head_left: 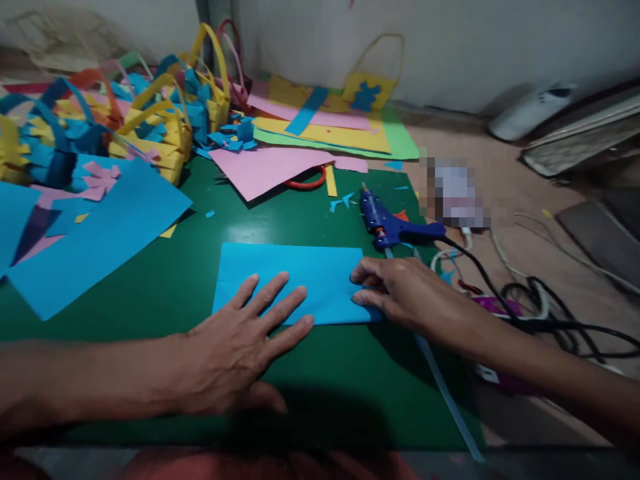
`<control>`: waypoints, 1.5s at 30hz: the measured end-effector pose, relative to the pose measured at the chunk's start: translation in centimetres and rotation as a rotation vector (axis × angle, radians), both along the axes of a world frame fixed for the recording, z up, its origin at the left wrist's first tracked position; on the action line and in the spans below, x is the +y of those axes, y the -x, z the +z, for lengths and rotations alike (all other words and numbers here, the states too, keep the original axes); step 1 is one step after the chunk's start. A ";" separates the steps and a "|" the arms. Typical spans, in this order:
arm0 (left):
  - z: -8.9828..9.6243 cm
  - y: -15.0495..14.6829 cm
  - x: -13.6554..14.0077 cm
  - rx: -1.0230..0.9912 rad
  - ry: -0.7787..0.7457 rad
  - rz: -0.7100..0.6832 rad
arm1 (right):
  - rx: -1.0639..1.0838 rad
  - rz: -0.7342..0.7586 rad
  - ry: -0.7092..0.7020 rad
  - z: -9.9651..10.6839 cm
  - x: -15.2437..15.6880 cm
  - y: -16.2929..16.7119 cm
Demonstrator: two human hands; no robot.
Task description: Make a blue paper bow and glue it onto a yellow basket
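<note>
A folded sheet of blue paper [320, 273] lies flat on the green board in front of me. My left hand [250, 340] is spread over its left and lower part, fingers stretched out and pressing on it. At the right end of the sheet, my right hand [395, 287] has its fingers curled, with thumb and fingertips on the paper's edge. Just beyond that hand rests a blue glue gun [385, 220], its nozzle pointing away. A long clear glue stick [447, 393] runs under my right wrist toward the board's front edge.
Paper baskets [150, 133] in several colours crowd the back left. Large blue sheets [100, 240] lie at the left. Pink paper [270, 167] partly covers red-handled scissors [310, 180]. Coloured sheets [320, 127] are stacked behind. Cables [550, 320] and a purple power strip [500, 307] lie right.
</note>
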State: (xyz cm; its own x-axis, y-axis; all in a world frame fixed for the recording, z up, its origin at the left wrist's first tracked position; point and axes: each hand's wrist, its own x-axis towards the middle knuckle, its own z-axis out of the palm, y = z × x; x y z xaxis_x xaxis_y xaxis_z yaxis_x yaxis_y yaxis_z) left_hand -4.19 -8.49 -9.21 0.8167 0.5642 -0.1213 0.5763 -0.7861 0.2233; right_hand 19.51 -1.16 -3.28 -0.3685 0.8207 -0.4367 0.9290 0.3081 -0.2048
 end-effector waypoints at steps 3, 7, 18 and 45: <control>0.0 0.2 0.2 -0.006 -0.029 -0.020 | 0.036 -0.047 0.005 0.1 -0.5 -0.7; 0.1 0.2 0.1 0.004 -0.040 -0.027 | 0.026 -0.055 0.018 0.4 -0.7 -0.7; -0.3 0.0 -0.2 0.012 -0.107 -0.019 | -0.189 0.090 -0.018 -0.2 -0.2 -0.6; -0.1 0.0 -0.1 0.029 -0.016 -0.029 | -0.282 0.148 -0.177 -1.4 -1.1 -1.0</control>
State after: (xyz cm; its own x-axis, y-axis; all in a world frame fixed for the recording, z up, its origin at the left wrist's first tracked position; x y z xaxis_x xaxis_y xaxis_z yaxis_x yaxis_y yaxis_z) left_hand -4.18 -8.58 -9.31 0.8288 0.5428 -0.1358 0.5595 -0.8058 0.1941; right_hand 20.47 -2.24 -4.71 -0.3740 0.8396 -0.3939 0.8842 0.4509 0.1216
